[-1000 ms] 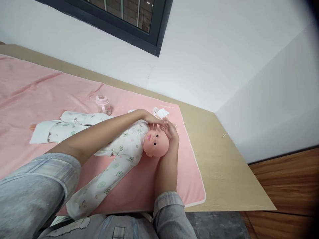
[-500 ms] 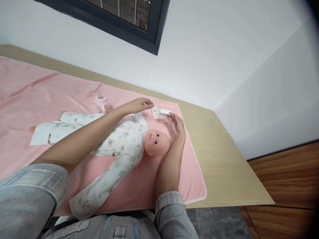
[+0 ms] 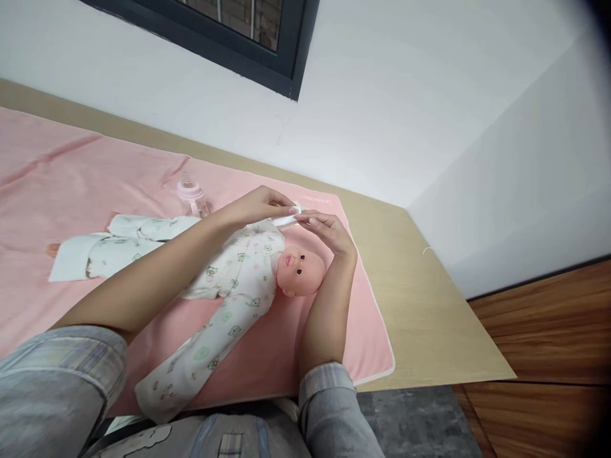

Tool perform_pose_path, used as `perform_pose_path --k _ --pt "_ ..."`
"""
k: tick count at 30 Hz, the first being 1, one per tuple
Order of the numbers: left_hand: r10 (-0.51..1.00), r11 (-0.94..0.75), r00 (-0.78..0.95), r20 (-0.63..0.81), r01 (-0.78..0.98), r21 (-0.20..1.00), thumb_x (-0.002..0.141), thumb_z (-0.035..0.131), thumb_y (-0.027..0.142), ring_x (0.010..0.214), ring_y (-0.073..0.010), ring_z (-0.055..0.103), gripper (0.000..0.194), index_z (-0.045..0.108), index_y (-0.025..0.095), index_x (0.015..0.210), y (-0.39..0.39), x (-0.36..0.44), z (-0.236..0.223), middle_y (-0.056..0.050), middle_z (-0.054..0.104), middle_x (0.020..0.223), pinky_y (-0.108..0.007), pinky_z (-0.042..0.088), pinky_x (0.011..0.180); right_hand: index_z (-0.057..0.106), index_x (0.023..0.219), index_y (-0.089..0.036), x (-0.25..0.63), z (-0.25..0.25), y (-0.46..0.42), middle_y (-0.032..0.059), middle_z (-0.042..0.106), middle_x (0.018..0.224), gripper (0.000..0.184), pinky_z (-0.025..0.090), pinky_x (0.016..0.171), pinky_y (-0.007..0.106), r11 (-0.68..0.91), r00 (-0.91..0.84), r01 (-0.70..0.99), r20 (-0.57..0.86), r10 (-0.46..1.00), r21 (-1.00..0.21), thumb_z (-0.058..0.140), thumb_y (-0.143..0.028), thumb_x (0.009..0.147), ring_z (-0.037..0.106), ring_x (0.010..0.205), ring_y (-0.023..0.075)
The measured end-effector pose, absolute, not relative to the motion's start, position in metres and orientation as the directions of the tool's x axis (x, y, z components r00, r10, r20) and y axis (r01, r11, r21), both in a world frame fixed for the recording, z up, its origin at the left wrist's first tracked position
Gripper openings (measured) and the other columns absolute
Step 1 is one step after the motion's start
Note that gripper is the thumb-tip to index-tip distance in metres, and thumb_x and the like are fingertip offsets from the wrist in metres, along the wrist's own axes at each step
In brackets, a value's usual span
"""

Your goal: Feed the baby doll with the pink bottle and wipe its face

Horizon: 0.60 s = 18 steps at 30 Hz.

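A baby doll (image 3: 300, 273) in a white printed outfit (image 3: 248, 261) lies on its back on a pink blanket (image 3: 363, 331), its head to the right. Beyond its far shoulder, my left hand (image 3: 265, 205) pinches a small white item (image 3: 286, 221) between thumb and fingers. My right hand (image 3: 331, 232) reaches round the doll's head, its bent fingers closed at the same white item. Fingers cover most of it, so I cannot tell whether it is a cuff of the far sleeve or a separate piece. The near sleeve (image 3: 191, 362) stretches toward my body.
A pink-topped baby bottle (image 3: 191, 196) stands upright on the blanket near the doll's legs. The wooden tabletop (image 3: 401, 299) shows to the right of the blanket. A white wall (image 3: 372, 114) and dark window frame (image 3: 286, 83) are behind; wood-grained panels (image 3: 548, 337) are at right.
My hands have come together, the right one moving left. The white item is now gripped and mostly covered, shifted left. The view has turned slightly; the doll stays in place.
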State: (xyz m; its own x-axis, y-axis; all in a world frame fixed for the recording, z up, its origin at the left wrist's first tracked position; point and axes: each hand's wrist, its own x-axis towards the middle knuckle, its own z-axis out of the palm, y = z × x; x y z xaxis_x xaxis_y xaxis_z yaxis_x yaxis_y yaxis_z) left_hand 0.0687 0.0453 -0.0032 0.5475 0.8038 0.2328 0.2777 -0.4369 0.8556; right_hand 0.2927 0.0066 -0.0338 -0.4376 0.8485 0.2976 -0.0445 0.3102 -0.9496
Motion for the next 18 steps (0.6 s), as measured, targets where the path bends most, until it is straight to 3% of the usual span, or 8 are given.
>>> perform_pose_path --k 6,10,14,18 --pt "0.853 -0.372 0.454 0.257 0.185 0.910 0.065 0.079 0.048 0.086 -0.0249 0.067 0.040 0.074 0.015 0.087 0.050 0.059 -0.019 -0.006 0.073 0.087 -0.032 0.052 0.077 0.073 0.112 -0.027 0.293 -0.030 0.004 0.0029 0.062 0.131 0.039 0.042 0.112 0.040 0.272 -0.547 0.037 0.208 0.811 -0.962 0.070 -0.049 0.079 0.055 0.128 0.0220" --pt "0.884 -0.330 0.389 0.258 0.130 0.935 0.061 0.082 0.046 0.083 -0.0232 0.067 0.041 0.070 0.013 0.082 0.044 0.057 -0.017 -0.007 0.071 0.084 -0.030 0.052 0.075 0.070 0.117 -0.025 0.300 -0.027 -0.002 0.0055 0.059 0.136 0.046 0.040 0.113 0.041 0.208 -0.559 -0.018 0.183 0.809 -0.978 0.072 -0.048 0.078 0.056 0.128 0.0240" --pt "0.888 -0.296 0.403 0.219 0.138 0.945 0.063 0.080 0.043 0.080 -0.0216 0.067 0.038 0.068 0.014 0.083 0.034 0.055 -0.013 -0.006 0.071 0.083 -0.027 0.051 0.070 0.068 0.116 -0.025 0.316 -0.036 -0.004 0.0071 0.060 0.135 0.058 0.040 0.112 0.046 0.146 -0.443 -0.133 0.191 0.876 -0.980 0.076 -0.056 0.069 0.056 0.127 0.0279" --pt "0.801 -0.367 0.570 0.183 0.227 0.902 0.069 0.075 0.045 0.082 -0.0224 0.068 0.033 0.072 0.016 0.084 0.024 0.054 -0.016 -0.004 0.074 0.086 -0.027 0.051 0.072 0.067 0.115 -0.024 0.335 -0.070 0.007 0.0088 0.063 0.131 0.064 0.045 0.106 0.046 0.147 -0.283 -0.345 0.252 0.925 -0.927 0.079 -0.059 0.063 0.061 0.120 0.0273"
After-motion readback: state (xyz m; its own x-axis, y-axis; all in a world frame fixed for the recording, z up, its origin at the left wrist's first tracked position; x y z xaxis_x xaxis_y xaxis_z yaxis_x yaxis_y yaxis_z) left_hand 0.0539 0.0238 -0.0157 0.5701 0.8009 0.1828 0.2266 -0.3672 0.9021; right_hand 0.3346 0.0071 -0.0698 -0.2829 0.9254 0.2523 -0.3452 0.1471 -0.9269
